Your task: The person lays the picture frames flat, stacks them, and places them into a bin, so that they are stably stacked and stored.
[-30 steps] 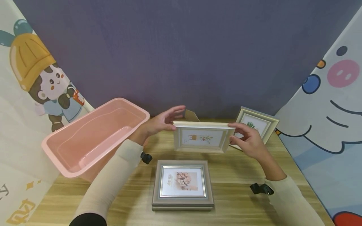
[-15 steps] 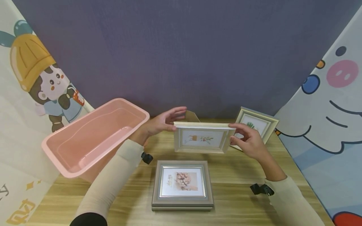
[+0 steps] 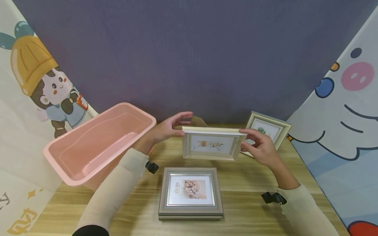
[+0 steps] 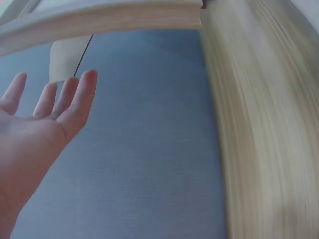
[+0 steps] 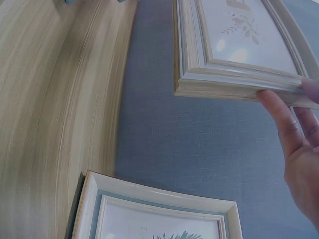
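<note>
Head view: cream picture frame (image 3: 211, 143) stands upright, showing a plant print.

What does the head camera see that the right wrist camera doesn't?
Only the head view shows the pink tub, the grey frame lying flat on the table, and the left hand with straight fingers at the cream frame's left end.

Only the right wrist view shows the cream frame's moulded edge close up, with a fingertip pressed against it.

Both show the cream frame held upright, the right hand at its right end, the leaf-picture frame behind, and the wooden table.
</note>
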`<state>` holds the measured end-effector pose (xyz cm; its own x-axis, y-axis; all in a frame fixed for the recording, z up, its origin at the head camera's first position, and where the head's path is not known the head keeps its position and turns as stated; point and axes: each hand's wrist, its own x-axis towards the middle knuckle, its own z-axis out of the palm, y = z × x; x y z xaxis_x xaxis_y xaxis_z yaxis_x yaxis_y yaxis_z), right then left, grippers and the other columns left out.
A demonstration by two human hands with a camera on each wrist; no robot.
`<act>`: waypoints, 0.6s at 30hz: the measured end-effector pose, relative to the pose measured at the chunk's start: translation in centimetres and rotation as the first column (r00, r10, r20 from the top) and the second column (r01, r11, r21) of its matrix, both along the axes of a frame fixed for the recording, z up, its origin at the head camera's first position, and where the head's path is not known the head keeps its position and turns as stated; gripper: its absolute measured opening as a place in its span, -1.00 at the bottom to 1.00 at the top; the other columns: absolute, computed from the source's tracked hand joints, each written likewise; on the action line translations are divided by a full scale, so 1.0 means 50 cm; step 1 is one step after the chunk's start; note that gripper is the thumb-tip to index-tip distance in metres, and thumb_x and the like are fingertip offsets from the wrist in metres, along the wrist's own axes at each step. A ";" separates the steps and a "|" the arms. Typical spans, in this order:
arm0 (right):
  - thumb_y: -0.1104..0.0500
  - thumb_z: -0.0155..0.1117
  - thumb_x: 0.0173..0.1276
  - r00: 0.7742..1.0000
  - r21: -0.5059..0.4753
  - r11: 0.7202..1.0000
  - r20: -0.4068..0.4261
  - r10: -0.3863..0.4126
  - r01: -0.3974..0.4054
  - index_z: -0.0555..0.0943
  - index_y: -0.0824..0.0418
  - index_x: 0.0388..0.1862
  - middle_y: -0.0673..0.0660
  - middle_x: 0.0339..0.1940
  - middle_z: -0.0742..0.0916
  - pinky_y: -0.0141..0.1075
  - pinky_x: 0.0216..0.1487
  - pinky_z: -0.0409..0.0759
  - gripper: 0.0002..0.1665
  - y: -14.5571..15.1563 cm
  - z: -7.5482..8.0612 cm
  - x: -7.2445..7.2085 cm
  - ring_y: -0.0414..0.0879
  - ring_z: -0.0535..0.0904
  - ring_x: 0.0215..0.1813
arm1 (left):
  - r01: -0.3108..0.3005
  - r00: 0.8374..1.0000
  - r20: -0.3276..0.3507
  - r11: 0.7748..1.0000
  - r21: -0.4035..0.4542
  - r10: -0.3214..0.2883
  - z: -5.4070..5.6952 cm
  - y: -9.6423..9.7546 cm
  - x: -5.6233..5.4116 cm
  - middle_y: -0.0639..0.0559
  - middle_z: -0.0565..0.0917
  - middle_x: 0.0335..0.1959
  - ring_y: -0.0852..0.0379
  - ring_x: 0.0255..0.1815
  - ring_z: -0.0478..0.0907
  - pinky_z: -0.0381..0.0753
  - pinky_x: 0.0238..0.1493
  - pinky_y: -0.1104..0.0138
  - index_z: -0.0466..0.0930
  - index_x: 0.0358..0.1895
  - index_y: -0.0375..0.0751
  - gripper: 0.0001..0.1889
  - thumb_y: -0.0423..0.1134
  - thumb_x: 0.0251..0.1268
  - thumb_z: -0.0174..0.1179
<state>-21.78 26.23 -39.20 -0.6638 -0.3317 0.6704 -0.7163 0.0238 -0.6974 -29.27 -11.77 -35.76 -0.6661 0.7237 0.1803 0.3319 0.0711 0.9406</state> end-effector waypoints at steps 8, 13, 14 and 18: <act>0.75 0.18 0.18 0.998 0.093 0.994 0.004 -0.063 0.062 0.47 0.60 0.22 0.14 -0.24 0.73 -0.37 -0.34 0.75 -0.42 0.004 0.002 0.001 -0.23 0.76 -0.37 | -0.165 0.986 -0.024 0.986 -0.018 0.164 0.011 -0.001 0.026 -0.15 0.39 0.49 -0.17 0.45 0.38 0.58 0.29 0.15 0.22 0.55 -0.19 0.03 0.25 0.08 0.44; 0.73 0.20 0.20 0.997 0.113 0.991 0.004 -0.075 0.074 0.46 0.60 0.22 -0.08 -0.10 0.74 -0.36 -0.33 0.76 -0.43 0.000 0.005 0.001 -0.23 0.77 -0.26 | -0.336 0.941 -0.038 0.942 0.019 0.336 0.012 0.009 0.044 -0.18 0.54 0.28 -0.04 0.20 0.53 0.65 0.06 0.38 0.44 0.39 -0.18 -0.43 -0.33 0.33 0.36; 0.73 0.19 0.20 0.998 0.105 0.992 0.006 -0.068 0.067 0.46 0.61 0.22 -0.09 -0.08 0.74 -0.36 -0.33 0.76 -0.43 -0.001 0.006 0.001 -0.23 0.77 -0.24 | -0.363 0.930 -0.043 0.931 0.030 0.364 0.012 0.011 0.047 -0.18 0.56 0.24 -0.02 0.17 0.55 0.66 0.02 0.40 0.48 0.35 -0.18 -0.47 -0.34 0.33 0.36; 0.73 0.19 0.20 0.998 0.093 0.994 0.009 -0.057 0.056 0.45 0.61 0.22 -0.09 -0.07 0.75 -0.36 -0.33 0.76 -0.43 -0.005 0.006 0.000 -0.24 0.77 -0.19 | -0.408 0.909 -0.070 0.911 0.056 0.412 0.011 0.015 0.058 -0.17 0.66 0.08 0.06 0.01 0.62 0.69 -0.08 0.41 0.58 0.21 -0.22 -0.60 -0.32 0.33 0.37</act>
<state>-21.78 25.99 -38.87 -0.6907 -0.3541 0.6305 -0.7038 0.1289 -0.6986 -26.36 -11.00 -35.22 -0.8852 0.3811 0.2668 0.3543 0.1805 0.9176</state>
